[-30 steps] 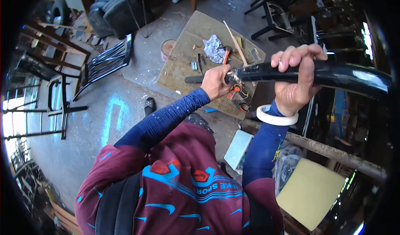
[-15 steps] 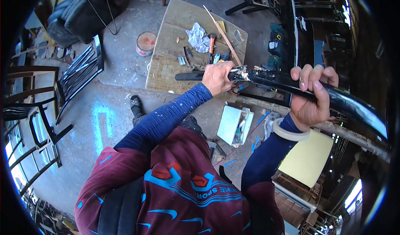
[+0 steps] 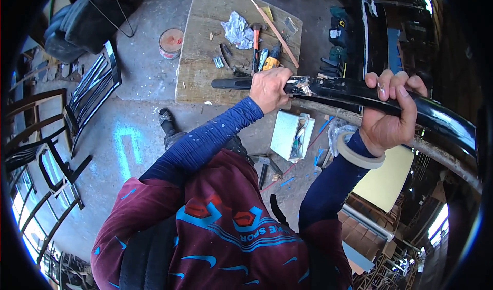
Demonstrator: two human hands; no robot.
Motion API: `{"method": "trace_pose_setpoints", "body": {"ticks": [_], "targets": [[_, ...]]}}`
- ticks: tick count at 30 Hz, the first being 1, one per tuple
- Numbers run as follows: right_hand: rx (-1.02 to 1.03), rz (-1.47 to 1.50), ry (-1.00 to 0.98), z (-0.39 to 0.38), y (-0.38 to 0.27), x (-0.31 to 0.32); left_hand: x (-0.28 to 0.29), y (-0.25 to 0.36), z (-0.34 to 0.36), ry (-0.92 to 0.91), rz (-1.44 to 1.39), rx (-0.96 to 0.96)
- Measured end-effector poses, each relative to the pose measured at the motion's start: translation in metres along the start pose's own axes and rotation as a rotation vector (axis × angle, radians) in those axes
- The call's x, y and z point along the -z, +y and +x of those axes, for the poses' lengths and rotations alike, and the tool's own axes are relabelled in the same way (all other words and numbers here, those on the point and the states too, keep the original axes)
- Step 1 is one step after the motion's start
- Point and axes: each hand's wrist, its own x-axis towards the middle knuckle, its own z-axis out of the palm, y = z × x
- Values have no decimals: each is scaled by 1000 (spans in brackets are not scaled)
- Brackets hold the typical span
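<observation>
A long, glossy black furniture part [image 3: 341, 90], curved toward the right, is held up across my front by both hands. My left hand [image 3: 270, 90] is closed round its left portion, where a tapered black end [image 3: 231, 83] sticks out past the fist over the table. Just right of that fist, the black finish is broken and pale, rough material [image 3: 304, 87] shows. My right hand [image 3: 393, 115] grips the wider right portion, fingers over the top and thumb on the near side. A roll of masking tape [image 3: 362, 155] hangs round my right wrist.
A worn wooden table [image 3: 197, 48] bears a hammer [image 3: 256, 46], crumpled paper [image 3: 237, 30], a wood strip [image 3: 272, 28] and a yellow-black tool [image 3: 271, 59]. A paint can [image 3: 171, 43] and a white open container [image 3: 291, 133] stand on the floor. Black chair frames [image 3: 92, 97] lie left.
The furniture part has rolled in my hands, so its broad black face shows more. My view has shifted slightly; the yellow-black tool on the table is now plainer to see.
</observation>
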Motion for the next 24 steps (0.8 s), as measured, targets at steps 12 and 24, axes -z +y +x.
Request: {"method": "trace_pose_setpoints", "body": {"ticks": [12, 24], "targets": [[21, -36, 74, -3, -2, 8, -3, -4, 5, -13, -2, 16], [-18, 77, 3, -9, 6, 34, 2, -2, 2, 18, 23, -30]]}}
